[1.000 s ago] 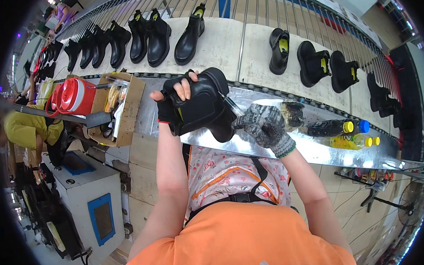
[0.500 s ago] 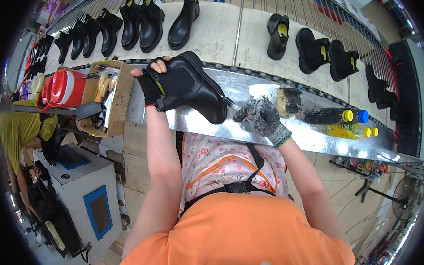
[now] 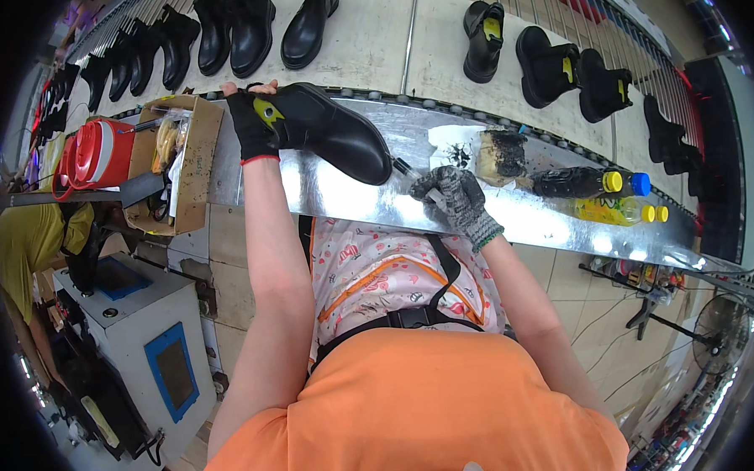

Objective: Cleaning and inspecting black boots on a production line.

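Note:
My left hand [image 3: 254, 127], in a dark fingerless glove, grips a black ankle boot [image 3: 339, 129] at its shaft. The boot lies tilted over the metal ledge [image 3: 307, 186], its toe towards my right hand and the yellow-green lining showing at the opening. My right hand [image 3: 461, 202], in a grey knit glove, is closed around a thin brush [image 3: 403, 166]. Its dark tip is at the boot's toe edge; whether it touches I cannot tell. Close beyond that hand are a black-stained sponge block [image 3: 502, 156] and a white sheet [image 3: 446, 145] with black smears.
Bottles of dark liquid [image 3: 566, 182] and yellow liquid [image 3: 609, 212] lie to the right on the ledge. Black boots [image 3: 252, 35] line the conveyor [image 3: 369, 51] beyond. At left are a cardboard box [image 3: 201, 163], a red jug [image 3: 104, 153] and a person in yellow [image 3: 28, 251].
The boot has rolled in my left hand, so its upper and lining now face me more. My right hand keeps the brush at the toe. The whole view has shifted slightly.

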Motion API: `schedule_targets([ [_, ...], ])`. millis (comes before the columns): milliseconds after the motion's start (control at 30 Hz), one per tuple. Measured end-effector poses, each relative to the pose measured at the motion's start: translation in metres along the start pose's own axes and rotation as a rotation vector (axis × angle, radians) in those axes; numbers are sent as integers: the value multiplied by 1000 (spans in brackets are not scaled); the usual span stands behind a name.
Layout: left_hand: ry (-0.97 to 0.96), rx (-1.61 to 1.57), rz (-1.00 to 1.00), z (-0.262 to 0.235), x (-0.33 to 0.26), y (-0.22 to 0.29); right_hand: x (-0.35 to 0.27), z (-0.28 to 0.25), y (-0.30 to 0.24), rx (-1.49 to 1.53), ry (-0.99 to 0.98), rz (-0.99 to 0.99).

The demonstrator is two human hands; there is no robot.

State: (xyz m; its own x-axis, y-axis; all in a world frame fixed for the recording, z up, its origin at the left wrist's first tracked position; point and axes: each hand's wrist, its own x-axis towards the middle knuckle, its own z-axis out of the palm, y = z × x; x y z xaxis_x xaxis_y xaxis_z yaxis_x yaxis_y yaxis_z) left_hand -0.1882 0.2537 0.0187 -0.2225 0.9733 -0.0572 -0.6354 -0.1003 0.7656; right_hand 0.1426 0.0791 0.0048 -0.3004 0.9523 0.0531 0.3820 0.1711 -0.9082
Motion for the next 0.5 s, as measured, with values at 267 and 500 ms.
schedule_targets([
  [267,31,118,190,-3,0,-20,-9,16,25,567,145,311],
  [500,123,1219,592,-27,-11,-22,-12,10,12,485,220,355],
])
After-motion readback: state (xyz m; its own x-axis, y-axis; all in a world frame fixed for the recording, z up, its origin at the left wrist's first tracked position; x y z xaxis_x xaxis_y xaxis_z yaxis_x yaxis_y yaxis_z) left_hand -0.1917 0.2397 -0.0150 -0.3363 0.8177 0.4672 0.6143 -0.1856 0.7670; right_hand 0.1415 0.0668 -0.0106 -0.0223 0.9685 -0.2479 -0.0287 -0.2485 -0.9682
